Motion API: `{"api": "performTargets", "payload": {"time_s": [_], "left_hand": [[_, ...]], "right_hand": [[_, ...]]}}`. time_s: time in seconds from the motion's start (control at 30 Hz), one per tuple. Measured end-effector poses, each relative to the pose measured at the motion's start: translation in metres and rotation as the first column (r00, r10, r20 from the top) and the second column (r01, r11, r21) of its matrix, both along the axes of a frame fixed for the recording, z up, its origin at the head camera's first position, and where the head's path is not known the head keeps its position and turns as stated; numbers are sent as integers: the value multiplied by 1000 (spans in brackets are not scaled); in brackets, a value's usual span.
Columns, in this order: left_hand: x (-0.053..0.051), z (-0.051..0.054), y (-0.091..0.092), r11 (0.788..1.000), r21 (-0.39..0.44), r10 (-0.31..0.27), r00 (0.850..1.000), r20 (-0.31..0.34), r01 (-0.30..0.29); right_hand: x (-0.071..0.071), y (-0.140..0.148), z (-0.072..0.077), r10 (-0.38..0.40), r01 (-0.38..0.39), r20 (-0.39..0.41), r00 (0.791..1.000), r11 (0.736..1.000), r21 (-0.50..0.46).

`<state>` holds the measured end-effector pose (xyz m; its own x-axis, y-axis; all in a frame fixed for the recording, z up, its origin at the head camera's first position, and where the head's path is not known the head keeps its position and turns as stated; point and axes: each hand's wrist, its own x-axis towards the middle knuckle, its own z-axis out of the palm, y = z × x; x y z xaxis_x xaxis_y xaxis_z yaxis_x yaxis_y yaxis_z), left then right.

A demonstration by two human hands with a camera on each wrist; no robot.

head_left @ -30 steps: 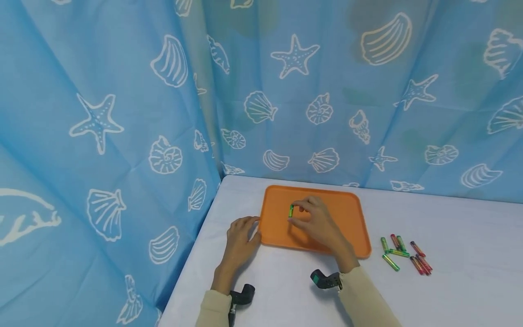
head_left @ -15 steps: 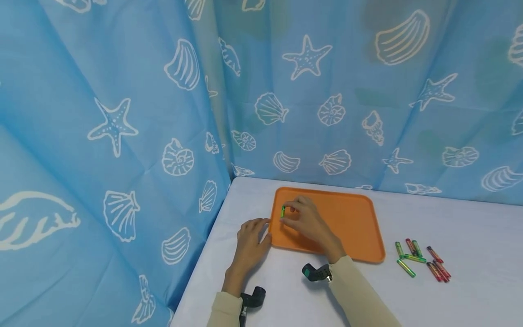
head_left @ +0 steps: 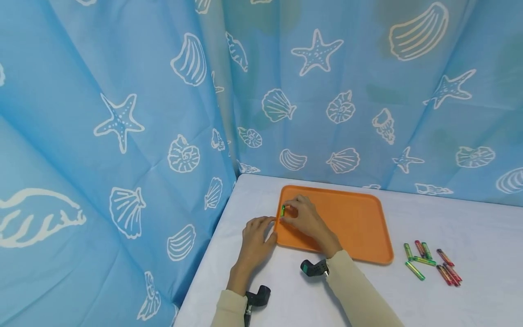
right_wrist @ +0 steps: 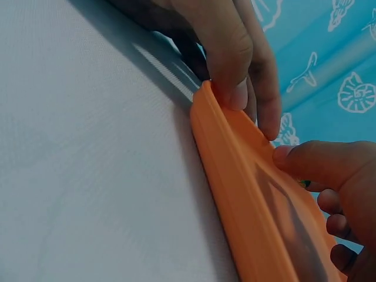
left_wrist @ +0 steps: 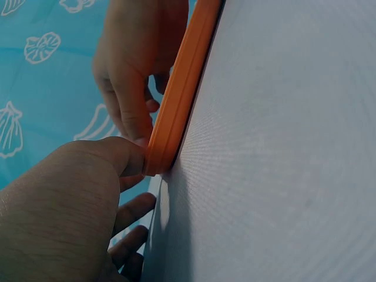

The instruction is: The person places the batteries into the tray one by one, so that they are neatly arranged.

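A green battery (head_left: pixel 283 210) is pinched between the thumb and index finger of my right hand (head_left: pixel 304 220), close to the left rim of the orange tray (head_left: pixel 347 218). Only a small green end of that battery (right_wrist: pixel 304 183) shows in the right wrist view. My left hand (head_left: pixel 256 240) holds the tray at its near left corner, thumb and index finger at the rim. In the left wrist view its other fingers (left_wrist: pixel 136 210) lie loosely outside the tray (left_wrist: pixel 176 106).
Right of the tray, several green batteries (head_left: pixel 415 270) and several red batteries (head_left: pixel 445 257) lie loose on the white tablecloth (head_left: pixel 294 299). A blue shell-patterned curtain (head_left: pixel 314 118) borders the table at the back and left. Each wrist wears a black camera (head_left: pixel 313 268).
My right hand has carried the green battery left across the tray to its left rim. The left hand has stayed at the corner. The head view has shifted slightly.
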<state>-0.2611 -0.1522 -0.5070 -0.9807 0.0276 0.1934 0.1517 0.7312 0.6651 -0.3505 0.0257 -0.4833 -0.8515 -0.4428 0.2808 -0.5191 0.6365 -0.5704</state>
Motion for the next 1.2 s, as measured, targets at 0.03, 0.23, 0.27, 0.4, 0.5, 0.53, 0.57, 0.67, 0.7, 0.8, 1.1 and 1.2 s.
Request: {"api": "performTargets", "payload": {"time_s": [0.03,0.23,0.27,0.4,0.5,0.53,0.57,0.67,0.7,0.8,1.1,1.2], "left_hand": [[0,0,0,1000,-2,1,1000,3,-1],[2,1,3,1000,-2,8,1000,4,-8],[3,1,3,1000,-1,6,1000,7,-6],[5,0,6,1000,4,-6,1000,9,6],[4,0,7,1000,0,-12,1000,5,12],[4,0,6,1000,-1,-12,1000,5,12],[3,-1,6,1000,-2,-12,1000,2,12],[1,0,2,1000,-1,-2,1000,10,2],[0,1,-1,1000,3,-1,1000,11,1],[1,7,-2,1000,15,5,1000,3,-5],[0,7,-2,999,23,-28,1000,-6,28],[3,1,-1,998,40,-39,999,-5,40]], "right_hand": [[-1,-1,-1,-3,3,6,1000,1000,7],[-6,-2,-8,-9,7,40,999,1000,30],[-5,-1,-10,-8,6,47,999,1000,29],[-4,3,-12,2,-4,45,999,1000,26],[-2,13,-4,5,-5,21,1000,1000,-12],[-1,18,1,7,-7,20,1000,1000,-21],[1,24,7,4,-4,20,1000,1000,-28],[9,44,27,16,-16,5,1000,1000,-26],[12,51,34,28,-28,-12,1000,1000,-12],[26,80,56,58,-56,-103,993,998,25],[87,197,80,30,11,-262,965,988,154],[105,233,75,9,39,-215,976,975,217]]}}
